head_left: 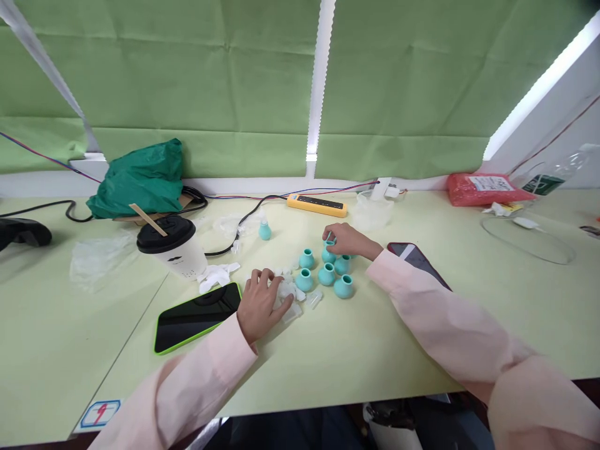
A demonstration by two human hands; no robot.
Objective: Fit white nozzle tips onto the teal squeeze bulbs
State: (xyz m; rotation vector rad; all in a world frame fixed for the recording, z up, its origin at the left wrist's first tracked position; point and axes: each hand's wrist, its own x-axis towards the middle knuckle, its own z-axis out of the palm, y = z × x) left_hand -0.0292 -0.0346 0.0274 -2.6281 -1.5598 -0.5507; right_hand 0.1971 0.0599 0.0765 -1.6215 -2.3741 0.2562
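Several small turquoise bulbs [327, 274] with open necks stand grouped at the middle of the table. The fingers of my right hand [349, 240] are closed at the neck of the rearmost turquoise bulb [329, 252]; my fingers partly hide its top. To the left, my left hand [259, 306] rests with fingers apart and bent over a heap of translucent plastic pieces [287, 290]. One clear plastic piece [314, 299] lies just right of that heap. Farther back, another turquoise bulb [265, 230] stands alone with a clear tip on top.
A black phone with a green rim [197, 317] and a lidded paper cup [174, 253] are on the left. Behind are a green bag [140, 181] and a yellow power strip [317, 205]. Another phone [417, 264] lies under my right sleeve. A red package [487, 189] sits back right.
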